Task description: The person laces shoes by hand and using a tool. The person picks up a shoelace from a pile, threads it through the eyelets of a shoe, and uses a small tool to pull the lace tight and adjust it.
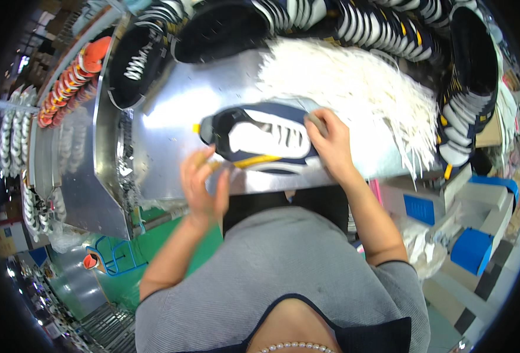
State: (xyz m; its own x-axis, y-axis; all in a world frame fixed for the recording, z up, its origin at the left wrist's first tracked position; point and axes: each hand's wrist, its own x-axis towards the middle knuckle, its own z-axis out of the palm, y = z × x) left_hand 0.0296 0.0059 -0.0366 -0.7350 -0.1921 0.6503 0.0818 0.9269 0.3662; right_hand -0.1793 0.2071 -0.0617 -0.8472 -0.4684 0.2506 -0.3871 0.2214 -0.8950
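A navy shoe (260,138) with white panels and a yellow stripe lies on the metal surface (183,100), close to its near edge. Its long axis runs left to right across the view. One end, with a small yellow tab, points to the person's left; the other end points right and sits under the right hand. The opening of the shoe faces up toward the camera, showing a pale inside.

The right hand (330,144) rests on the shoe's right end, fingers curled over it and pinching something small and grey at the fingertips; what that is cannot be told. The left hand (204,182) is just beside the shoe's near left side, at the surface's edge, fingers bent and narrow. It is blurred, so whether it holds anything cannot be told.

Behind the shoe a broad heap of white laces (354,82) spreads over the right half of the surface, touching or nearly touching the shoe's far side. More navy shoes (389,26) stand in rows along the far edge and down the right side. To the left, orange soles (74,73) are stacked in a curved row. At lower right stand blue and white boxes (472,247); their contents are not visible.
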